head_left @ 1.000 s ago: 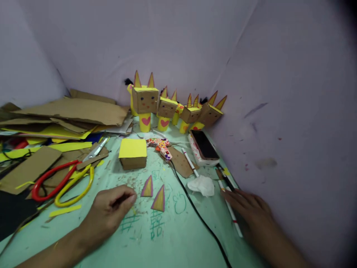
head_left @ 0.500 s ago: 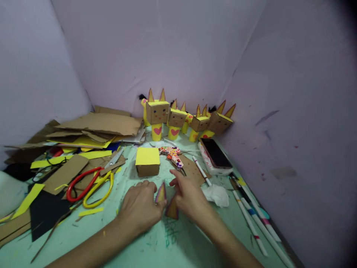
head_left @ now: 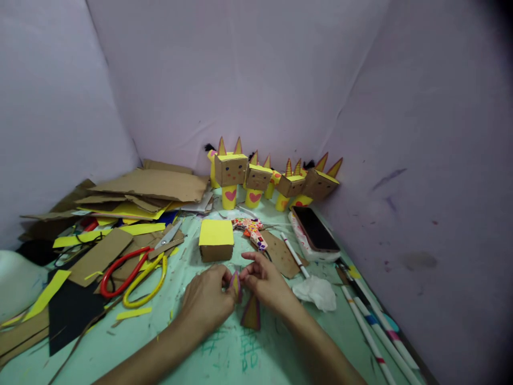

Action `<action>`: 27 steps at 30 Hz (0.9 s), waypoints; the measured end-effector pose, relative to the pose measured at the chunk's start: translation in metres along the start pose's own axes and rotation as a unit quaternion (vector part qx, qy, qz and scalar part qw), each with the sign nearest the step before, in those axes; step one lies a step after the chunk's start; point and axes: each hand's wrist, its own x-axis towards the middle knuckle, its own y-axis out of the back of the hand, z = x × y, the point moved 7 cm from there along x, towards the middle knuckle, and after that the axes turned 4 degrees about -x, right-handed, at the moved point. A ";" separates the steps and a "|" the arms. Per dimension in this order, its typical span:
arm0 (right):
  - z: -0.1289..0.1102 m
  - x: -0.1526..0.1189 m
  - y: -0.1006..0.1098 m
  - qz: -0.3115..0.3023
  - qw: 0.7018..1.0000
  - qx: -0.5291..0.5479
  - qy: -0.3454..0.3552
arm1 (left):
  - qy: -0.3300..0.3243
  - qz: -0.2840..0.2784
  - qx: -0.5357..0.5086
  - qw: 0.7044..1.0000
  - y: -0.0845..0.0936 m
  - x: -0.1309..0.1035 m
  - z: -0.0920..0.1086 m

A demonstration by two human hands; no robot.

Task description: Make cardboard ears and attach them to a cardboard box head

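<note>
Head camera view: my left hand (head_left: 208,297) is pinching a small yellow triangle (head_left: 235,287) with purple edges between the thumb and the fingers, and its point is upward. My right hand (head_left: 265,280) is just beside this triangle, with the index finger stretched above the thumb; I cannot tell if its fingertips also grip the piece. A second triangle (head_left: 251,315), of the same colours, lies on the green table (head_left: 304,347), near the right hand. Behind my hands there is a cardboard box (head_left: 216,240) with yellow top, and to the right of it lies a glue gun (head_left: 253,231) with a colourful pattern. Farther to the right I see a white marker (head_left: 295,256), a crumpled tissue (head_left: 316,292) and a phone (head_left: 316,229), which rests on a white case. More white pens (head_left: 371,334) are lying along the right edge. On my left side, the scissors (head_left: 146,283) with red and yellow handles are among the paper scraps, and a pile of cardboard sheets (head_left: 152,184) is behind them. At the back stand the cardboard figures (head_left: 231,171) with pointed pieces on their heads.
</note>
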 end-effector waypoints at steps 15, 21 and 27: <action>-0.083 0.009 0.037 0.029 0.975 -0.141 0.168 | -0.062 0.156 -0.344 0.924 0.150 0.016 0.008; -0.098 0.051 -0.012 -0.079 0.929 -0.302 0.198 | -0.076 0.139 -0.359 0.920 0.164 0.051 0.010; -0.095 0.049 -0.021 -0.076 0.928 -0.323 0.172 | -0.099 0.111 -0.356 0.923 0.146 0.066 -0.001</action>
